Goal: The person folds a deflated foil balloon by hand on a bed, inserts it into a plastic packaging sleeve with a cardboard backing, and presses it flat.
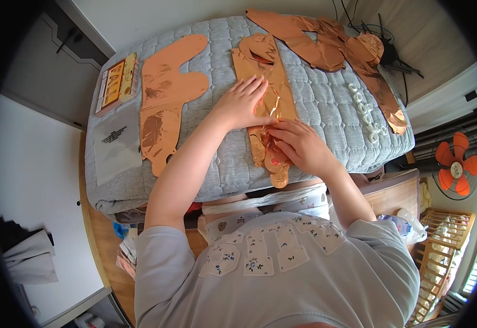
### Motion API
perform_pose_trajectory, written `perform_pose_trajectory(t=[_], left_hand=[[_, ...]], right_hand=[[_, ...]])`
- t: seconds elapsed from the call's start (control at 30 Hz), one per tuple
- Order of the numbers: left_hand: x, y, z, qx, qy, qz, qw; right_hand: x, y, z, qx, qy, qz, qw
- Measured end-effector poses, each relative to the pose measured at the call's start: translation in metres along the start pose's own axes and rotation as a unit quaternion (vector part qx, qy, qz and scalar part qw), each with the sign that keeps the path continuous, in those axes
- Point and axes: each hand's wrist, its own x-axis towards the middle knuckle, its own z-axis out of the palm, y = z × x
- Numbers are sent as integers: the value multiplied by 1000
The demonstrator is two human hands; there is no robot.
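A flat, copper-coloured foil balloon [280,82] lies lengthwise on the grey quilted mattress [222,142], its near end crumpled. My left hand [242,104] rests on its middle with the fingers stretched out. Closer to the bed's edge, my right hand [302,145] has its fingers bent over the creased foil and grips it; the fingertips are partly hidden. A small red spot shows on the foil beside that hand. To the left lies another flat foil balloon [164,87] with two rounded arms. A third, larger foil balloon [317,46] spreads across the far right.
A yellow and red box [116,83] and a clear printed plastic bag [117,147] lie at the mattress's left. Several white rings [365,112] sit on the right. Beyond the right side stand an orange-bladed fan [456,169] and a wooden crib [440,246].
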Motion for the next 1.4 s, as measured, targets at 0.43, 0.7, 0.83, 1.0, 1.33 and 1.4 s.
perform_pose_trajectory(t=[0.43,0.7,0.83,1.0,1.33,1.4], left_hand=[[2,0,2,0,8,2,1000],[1,2,-2,-7,-1,-7,1000],[2,3,-2,2,-12,-13,1000],[2,1,0,7,-5,-12,1000],[2,-1,2,-11,6,-9,1000],[2,1,1,-14,13,-8,1000]], right_hand=[[18,28,-11,11,4,64,998],[30,23,-26,-36,-85,132,987],[42,33,-26,-116,-149,134,973],[52,37,-26,-150,-198,134,959],[51,32,-31,-148,-272,124,943],[45,37,-30,-140,-268,118,946]])
